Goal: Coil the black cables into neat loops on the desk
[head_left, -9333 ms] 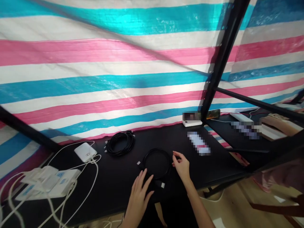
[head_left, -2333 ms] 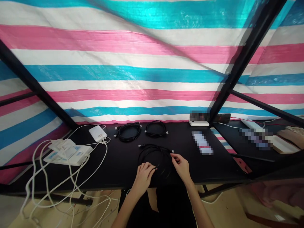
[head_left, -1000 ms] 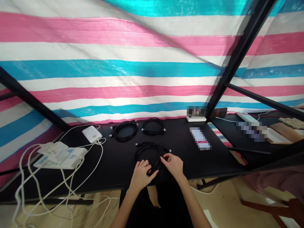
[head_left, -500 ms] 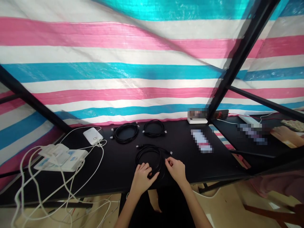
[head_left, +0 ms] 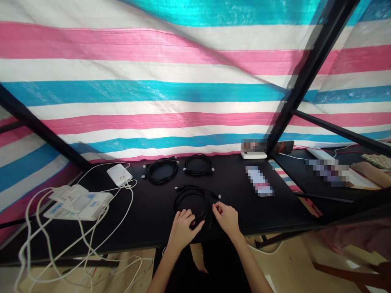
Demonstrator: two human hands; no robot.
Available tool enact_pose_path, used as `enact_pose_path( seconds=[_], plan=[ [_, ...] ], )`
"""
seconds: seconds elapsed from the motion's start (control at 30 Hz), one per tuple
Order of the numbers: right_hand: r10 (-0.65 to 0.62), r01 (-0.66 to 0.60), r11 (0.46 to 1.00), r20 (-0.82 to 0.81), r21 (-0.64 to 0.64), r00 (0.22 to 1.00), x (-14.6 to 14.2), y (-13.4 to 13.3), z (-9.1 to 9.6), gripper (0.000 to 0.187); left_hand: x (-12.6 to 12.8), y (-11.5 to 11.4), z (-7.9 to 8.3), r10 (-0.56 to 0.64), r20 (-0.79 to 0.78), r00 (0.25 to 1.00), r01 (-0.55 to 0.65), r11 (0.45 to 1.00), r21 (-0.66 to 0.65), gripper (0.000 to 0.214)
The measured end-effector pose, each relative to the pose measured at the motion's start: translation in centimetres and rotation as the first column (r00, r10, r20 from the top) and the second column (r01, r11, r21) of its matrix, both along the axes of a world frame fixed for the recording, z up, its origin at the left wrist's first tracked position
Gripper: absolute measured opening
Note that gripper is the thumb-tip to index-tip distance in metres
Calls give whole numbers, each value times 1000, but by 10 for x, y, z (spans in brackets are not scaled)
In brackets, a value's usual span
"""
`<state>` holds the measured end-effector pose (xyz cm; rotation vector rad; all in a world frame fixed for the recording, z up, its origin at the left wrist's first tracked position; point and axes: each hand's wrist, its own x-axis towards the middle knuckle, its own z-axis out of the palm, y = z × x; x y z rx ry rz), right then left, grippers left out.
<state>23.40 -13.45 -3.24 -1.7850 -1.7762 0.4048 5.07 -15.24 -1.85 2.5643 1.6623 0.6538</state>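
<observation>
A coiled black cable with pale metal-ended plugs lies on the black table in front of me. My left hand rests on the near left of the coil, its fingers curled over the strands and its thumb inward. At the right side of the same coil, my right hand has thumb and fingers pinched together around a strand, mostly hidden by the fingertips. Behind these, another black cable coil lies at the left and a smaller black cable coil sits beside it, both with plug ends showing.
White power strips with plugs and tangled white cords occupy the left, near a white power bank. A blurred-out phone lies right of my hands. Past the black frame post, a co-worker's hand is at the neighbouring table.
My hands and the cable coil hold almost the same position. At the far right, the co-worker's hand has shifted a little to the right.
</observation>
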Motion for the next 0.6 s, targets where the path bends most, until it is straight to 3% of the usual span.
enact_pose_path(
  seconds=[0.6],
  plan=[
    [4,-4,1000,10,-13,1000,1,0,0,32,0,-1,0,2,32,999,-2,1000,-25,35]
  ],
)
